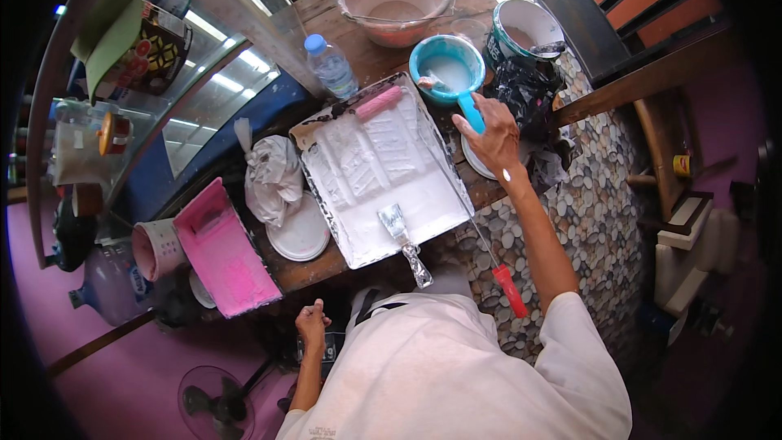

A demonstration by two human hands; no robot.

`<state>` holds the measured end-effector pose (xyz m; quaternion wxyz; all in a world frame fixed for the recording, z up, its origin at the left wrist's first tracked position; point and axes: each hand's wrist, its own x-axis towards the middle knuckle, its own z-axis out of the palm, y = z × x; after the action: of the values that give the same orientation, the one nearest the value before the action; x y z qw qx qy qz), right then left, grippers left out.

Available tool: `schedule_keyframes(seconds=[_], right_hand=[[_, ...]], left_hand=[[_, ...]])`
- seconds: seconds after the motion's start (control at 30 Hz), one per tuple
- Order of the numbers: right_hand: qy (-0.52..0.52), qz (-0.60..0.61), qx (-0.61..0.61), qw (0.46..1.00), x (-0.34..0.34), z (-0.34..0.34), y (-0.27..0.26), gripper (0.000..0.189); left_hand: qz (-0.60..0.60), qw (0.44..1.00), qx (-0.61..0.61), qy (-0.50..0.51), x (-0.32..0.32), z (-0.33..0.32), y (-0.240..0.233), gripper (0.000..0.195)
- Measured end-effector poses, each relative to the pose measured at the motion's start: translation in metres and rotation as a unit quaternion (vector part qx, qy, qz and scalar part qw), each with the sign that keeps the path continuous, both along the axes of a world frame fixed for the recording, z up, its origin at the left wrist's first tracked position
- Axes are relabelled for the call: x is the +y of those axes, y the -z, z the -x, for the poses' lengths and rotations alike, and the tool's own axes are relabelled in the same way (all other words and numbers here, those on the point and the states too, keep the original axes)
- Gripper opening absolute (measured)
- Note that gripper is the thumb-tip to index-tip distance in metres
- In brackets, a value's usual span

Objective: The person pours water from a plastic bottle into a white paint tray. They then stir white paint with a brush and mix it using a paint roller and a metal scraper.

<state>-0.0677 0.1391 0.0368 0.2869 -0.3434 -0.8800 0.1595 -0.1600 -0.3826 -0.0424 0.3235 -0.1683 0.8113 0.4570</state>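
Observation:
My right hand (493, 134), fingers apart, is at the handle of a turquoise plastic dipper (416, 67) that holds white liquid and a brush-like tool; whether it touches the handle is unclear. My left hand (313, 321) is curled near my waist, away from the table; nothing shows in it. Between them, a paint tray (366, 195) coated in white paint lies on the wooden table. A pink paint roller (379, 102) rests on its far end, its red handle (510, 291) past the near edge. A paint-smeared putty knife (397, 229) lies across the tray's near rim.
A pink paint tray (229, 256), a knotted plastic bag (274, 177) and white lids (299, 235) are at left. A water bottle (332, 67) stands behind the white tray. An orange bucket (397, 30), a paint pail (519, 24) and a black plastic bag (525, 88) are farther back.

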Motion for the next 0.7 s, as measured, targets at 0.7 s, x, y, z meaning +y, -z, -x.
schedule_keyframes(seconds=[0.7], right_hand=[[-0.004, 0.145, 0.002, 0.989, 0.120, 0.066, -0.003, 0.034]], left_hand=[[0.086, 0.981, -0.139, 0.101, -0.096, -0.084, 0.032, 0.016]])
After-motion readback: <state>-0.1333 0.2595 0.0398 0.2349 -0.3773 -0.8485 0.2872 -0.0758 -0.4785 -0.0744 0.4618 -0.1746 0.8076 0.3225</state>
